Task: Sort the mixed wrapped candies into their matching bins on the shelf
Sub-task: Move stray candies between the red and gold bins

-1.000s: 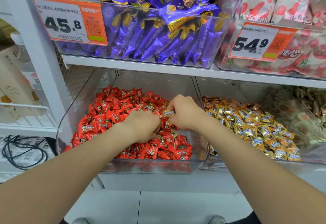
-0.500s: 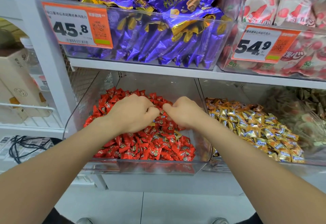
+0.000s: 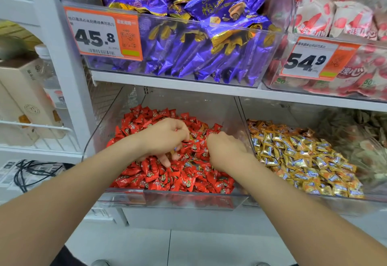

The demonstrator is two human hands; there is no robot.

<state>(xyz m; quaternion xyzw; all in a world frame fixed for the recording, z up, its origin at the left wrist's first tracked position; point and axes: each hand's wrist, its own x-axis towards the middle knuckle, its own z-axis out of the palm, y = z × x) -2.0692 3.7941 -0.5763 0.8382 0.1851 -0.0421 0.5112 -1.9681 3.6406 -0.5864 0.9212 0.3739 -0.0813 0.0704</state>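
Reaching into one red-candy bin [image 3: 188, 201], left hand [image 3: 165, 140], right hand [image 3: 227, 153], both grips curled, hold unclear

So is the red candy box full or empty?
Partly full: red candies heap in the bin, but its clear back wall stands bare above them.

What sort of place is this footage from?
Most likely a shop's sweets aisle: orange price tags on clear bins, loose red wrapped candies and gold wrapped candies heaped in bulk, and purple snack packs stocked above.
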